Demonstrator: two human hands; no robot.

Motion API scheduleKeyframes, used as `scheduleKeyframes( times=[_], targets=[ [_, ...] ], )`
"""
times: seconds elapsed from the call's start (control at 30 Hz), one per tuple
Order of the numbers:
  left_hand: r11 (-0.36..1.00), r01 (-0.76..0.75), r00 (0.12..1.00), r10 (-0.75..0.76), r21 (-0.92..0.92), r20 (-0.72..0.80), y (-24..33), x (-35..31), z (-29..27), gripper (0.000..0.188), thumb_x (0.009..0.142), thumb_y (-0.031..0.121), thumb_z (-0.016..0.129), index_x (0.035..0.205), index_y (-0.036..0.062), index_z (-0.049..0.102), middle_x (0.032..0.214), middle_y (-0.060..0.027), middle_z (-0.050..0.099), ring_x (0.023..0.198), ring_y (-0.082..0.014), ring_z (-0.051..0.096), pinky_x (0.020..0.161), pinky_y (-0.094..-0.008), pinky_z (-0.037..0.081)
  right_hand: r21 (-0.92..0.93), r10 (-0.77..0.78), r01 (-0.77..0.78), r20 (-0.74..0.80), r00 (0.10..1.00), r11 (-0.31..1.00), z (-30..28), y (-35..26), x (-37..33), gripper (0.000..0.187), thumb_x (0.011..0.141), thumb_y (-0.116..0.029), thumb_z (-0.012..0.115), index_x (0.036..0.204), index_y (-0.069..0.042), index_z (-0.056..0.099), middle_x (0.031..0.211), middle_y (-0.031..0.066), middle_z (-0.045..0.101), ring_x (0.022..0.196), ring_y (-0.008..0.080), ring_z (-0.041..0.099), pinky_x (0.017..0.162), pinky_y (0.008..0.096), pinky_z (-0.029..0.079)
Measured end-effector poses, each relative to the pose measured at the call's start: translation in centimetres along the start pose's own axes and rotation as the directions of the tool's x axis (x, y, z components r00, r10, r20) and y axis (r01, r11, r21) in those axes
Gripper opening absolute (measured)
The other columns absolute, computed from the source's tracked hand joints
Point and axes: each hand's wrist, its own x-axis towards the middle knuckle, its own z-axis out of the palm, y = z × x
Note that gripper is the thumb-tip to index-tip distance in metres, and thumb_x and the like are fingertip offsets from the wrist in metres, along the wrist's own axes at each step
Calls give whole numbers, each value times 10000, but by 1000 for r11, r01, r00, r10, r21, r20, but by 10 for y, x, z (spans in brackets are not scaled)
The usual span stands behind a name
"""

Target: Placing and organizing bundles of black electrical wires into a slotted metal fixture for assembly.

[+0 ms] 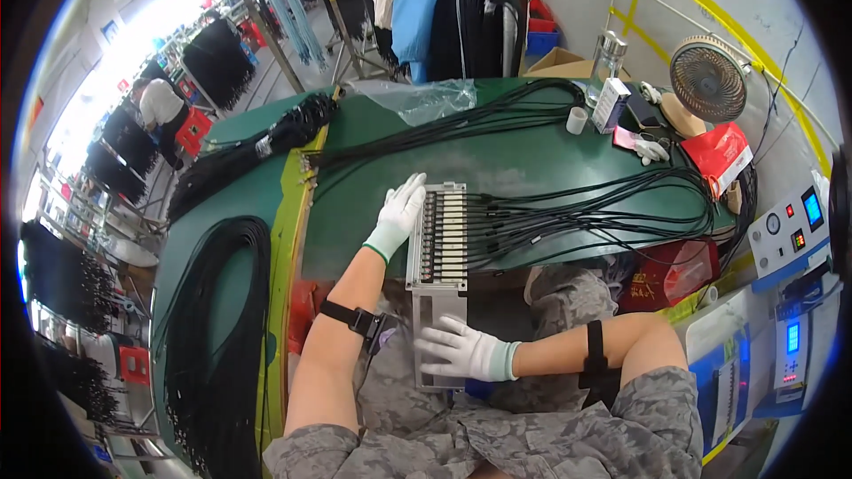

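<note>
Gray camouflage clothing [497,443] spreads nearest the camera as you sit at the green bench [532,151], a long metal fixture [444,286] in front of you. Its long axis runs almost straight away from your body, the far half over the bench and the near half reaching back past the edge toward your lap. Black cables [621,186] leave its slotted far section toward your right and loop around at the bench's far right.

Your gloved left hand [399,217] lies at the fixture's left side, fingers straight and together, pointing away from you; whether they press the metal, one cannot tell. Your gloved right hand [466,353] is laid flat over the near plate, its grip open, fingers apart and pointing left.

Printing marks a small white box [610,106] at the bench's far right, gold characters cover a dark red package [666,277] below the edge, and displays glow on a control unit [785,235] to your right.
</note>
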Motion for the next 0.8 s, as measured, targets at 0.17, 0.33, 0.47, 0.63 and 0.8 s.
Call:
scheduleKeyframes(
  times=[0.17, 0.33, 0.47, 0.63, 0.8],
  targets=[
    [799, 34, 999, -22, -600, 28, -16, -15, -8, 537, 1024, 392, 316, 1388, 11, 417, 1462, -143, 382, 1371, -217, 328, 1127, -395, 229, 80, -29, 44, -182, 983, 996, -59, 10, 16, 395, 784, -141, 546, 1177, -174, 558, 1257, 157, 534, 1184, 309, 512, 1014, 488, 393],
    [576, 88, 994, -109, -813, 31, 25, -58, -19, 526, 1029, 339, 337, 1412, -21, 356, 1451, -163, 387, 1351, -204, 357, 1130, -340, 222, 577, 730, -506, -254, 635, 641, -113, 66, 45, 427, 835, -144, 613, 1240, -43, 522, 1048, 172, 647, 985, 295, 633, 836, 362, 501],
    [721, 76, 994, -108, -689, -3, 25, -82, -10, 545, 993, 324, 435, 1436, 23, 332, 1445, -188, 390, 1338, -246, 382, 1152, -351, 157, 707, 904, -611, -94, 417, 355, -99, 141, 39, 356, 869, -137, 608, 1193, 8, 571, 1068, 135, 657, 962, 209, 634, 866, 315, 491],
    [995, -49, 998, 52, -82, 44, 43, -94, -16, 844, 790, 457, 676, 1448, 64, 323, 1481, -249, 290, 1371, -335, 300, 1158, -433, 121, 481, 870, -751, -54, 490, 453, -79, 162, 23, 365, 869, -164, 621, 1190, 4, 579, 1066, 131, 658, 949, 187, 634, 865, 301, 490],
    [937, -132, 980, 74, 324, 187, 53, -101, -16, 1158, 534, 552, 814, 1460, 81, 302, 1503, -272, 211, 1388, -436, 178, 1149, -511, 58, 606, 846, -670, -8, 533, 428, -113, 116, -15, 399, 864, -237, 627, 1192, -12, 591, 1126, 163, 646, 1040, 235, 632, 908, 311, 484]
  ],
)
